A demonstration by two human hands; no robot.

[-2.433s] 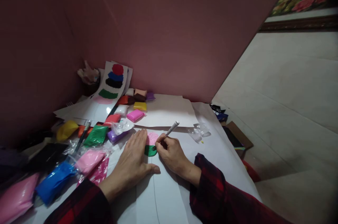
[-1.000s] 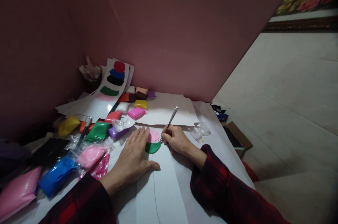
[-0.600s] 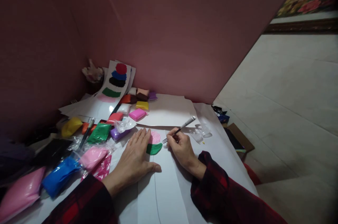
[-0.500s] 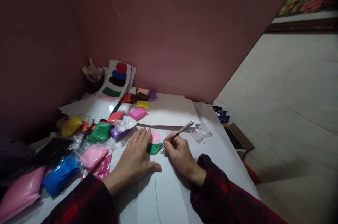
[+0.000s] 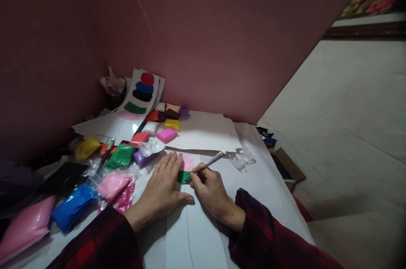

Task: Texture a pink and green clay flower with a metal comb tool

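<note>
My left hand [image 5: 161, 184] lies flat on a narrow strip of white paper [image 5: 177, 226], fingers together and thumb stretched out. Just right of its fingertips, a patch of green clay [image 5: 183, 177] with a grooved surface sits below a textured pink clay patch [image 5: 187, 163]. A pencil line runs down the paper beneath them. My right hand [image 5: 211, 188] pinches a slim silver fork [image 5: 215, 159] with a ridged handle, which slants up to the right. Its tines, mostly hidden by my fingers, are at the green clay's right side.
Several bagged clays lie on the left, among them a blue pack [image 5: 74, 207] and a green pack [image 5: 121, 156]. A sheet with coloured patches [image 5: 142, 95] leans at the back. Clear plastic scraps [image 5: 242, 158] lie to the right.
My right hand has moved left with the fork, over the right part of the green clay, and the handle now tips lower. My left hand stays in place on the paper.
</note>
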